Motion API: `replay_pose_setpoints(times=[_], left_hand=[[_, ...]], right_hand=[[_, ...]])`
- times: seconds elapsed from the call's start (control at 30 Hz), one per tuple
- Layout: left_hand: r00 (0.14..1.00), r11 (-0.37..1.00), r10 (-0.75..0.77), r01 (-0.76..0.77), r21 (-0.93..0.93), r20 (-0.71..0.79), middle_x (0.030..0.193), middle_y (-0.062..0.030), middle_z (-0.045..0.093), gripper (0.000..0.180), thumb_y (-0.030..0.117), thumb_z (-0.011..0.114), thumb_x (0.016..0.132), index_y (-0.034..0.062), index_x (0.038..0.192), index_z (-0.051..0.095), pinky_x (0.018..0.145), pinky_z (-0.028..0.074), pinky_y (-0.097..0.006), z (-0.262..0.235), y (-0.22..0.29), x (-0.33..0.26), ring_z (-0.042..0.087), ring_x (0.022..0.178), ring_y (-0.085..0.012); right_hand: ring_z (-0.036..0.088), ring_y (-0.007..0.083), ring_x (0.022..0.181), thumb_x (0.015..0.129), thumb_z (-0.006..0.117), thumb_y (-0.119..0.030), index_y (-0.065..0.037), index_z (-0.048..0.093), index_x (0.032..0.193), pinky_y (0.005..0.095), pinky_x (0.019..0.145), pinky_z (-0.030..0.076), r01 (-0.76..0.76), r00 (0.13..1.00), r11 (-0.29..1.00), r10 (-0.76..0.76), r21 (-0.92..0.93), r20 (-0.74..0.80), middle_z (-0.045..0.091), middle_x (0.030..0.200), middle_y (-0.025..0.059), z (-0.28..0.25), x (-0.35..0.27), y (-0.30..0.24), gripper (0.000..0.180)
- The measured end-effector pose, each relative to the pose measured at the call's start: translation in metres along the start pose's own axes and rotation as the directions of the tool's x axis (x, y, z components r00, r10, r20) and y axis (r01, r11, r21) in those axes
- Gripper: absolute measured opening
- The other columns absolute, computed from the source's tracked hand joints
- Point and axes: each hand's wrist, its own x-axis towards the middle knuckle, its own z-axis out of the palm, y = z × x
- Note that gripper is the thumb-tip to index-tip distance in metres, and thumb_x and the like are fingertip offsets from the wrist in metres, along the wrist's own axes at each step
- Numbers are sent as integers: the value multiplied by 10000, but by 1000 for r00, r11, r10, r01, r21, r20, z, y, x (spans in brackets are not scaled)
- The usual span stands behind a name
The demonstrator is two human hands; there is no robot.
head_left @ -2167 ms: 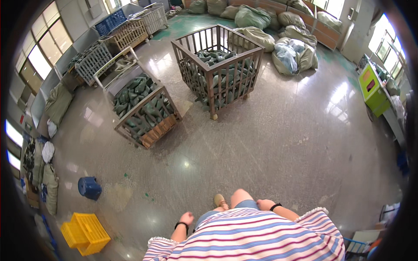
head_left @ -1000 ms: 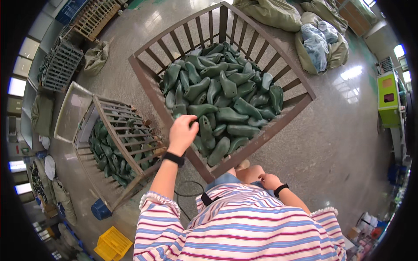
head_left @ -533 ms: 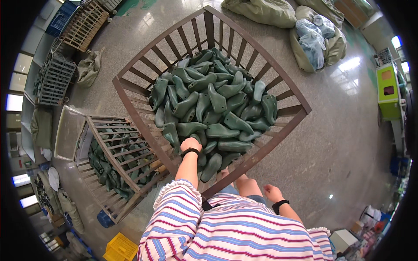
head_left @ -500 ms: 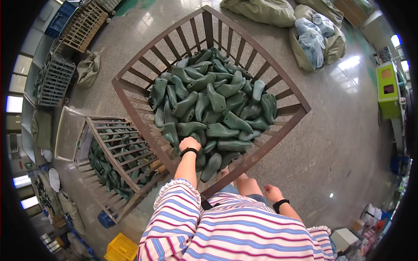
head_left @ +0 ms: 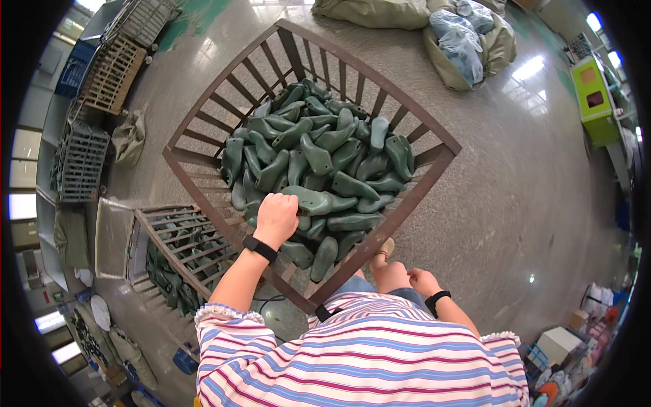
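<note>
A brown slatted metal crate [head_left: 203,190] stands in front of me, filled with several dark green shoe lasts [head_left: 325,149]. My left hand [head_left: 277,216] reaches down into the crate's near side with its fingers closed around one green shoe last [head_left: 319,201]. My right hand [head_left: 419,279] hangs low by my thigh outside the crate, fingers loosely curled, holding nothing. Both wrists carry a black band.
A second slatted crate [head_left: 173,254] with green lasts stands to my left. Full sacks [head_left: 468,41] lie on the floor beyond the crate. Empty grey and wooden crates [head_left: 112,74] sit at far left, and a green machine [head_left: 591,98] at far right.
I have walked up to the crate from across the floor. My left hand reached down over the rim into the lasts and closed on one. My right hand stayed by my side.
</note>
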Motion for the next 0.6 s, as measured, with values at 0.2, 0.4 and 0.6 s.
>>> replay_pose_setpoints(times=[0.2,0.4,0.6], left_hand=[[998,985,32,-23,171,-50,648,-53,564,78,127,605,671,104,685,532,665,435,-349,-17,18,18,578,697,-228],[885,973,-85,-25,-230,-457,617,-33,510,193,43,688,709,81,685,499,538,378,-359,-112,117,55,503,559,-242],[777,796,2,-382,-470,-629,689,-52,595,166,32,687,702,87,812,575,569,456,-338,-120,297,157,577,610,-243]], right_hand=[[637,325,885,794,557,-164,-108,656,1045,424,780,503,19,998,999,-17,-41,52,672,906,148,-6,-7,10,275],[615,353,956,819,514,-184,-144,663,1060,438,840,480,137,990,984,-132,-113,51,667,942,181,-51,20,58,286],[600,368,1006,844,508,-239,-145,648,1101,432,944,420,185,983,981,-184,-64,30,668,1001,161,-119,50,141,308]])
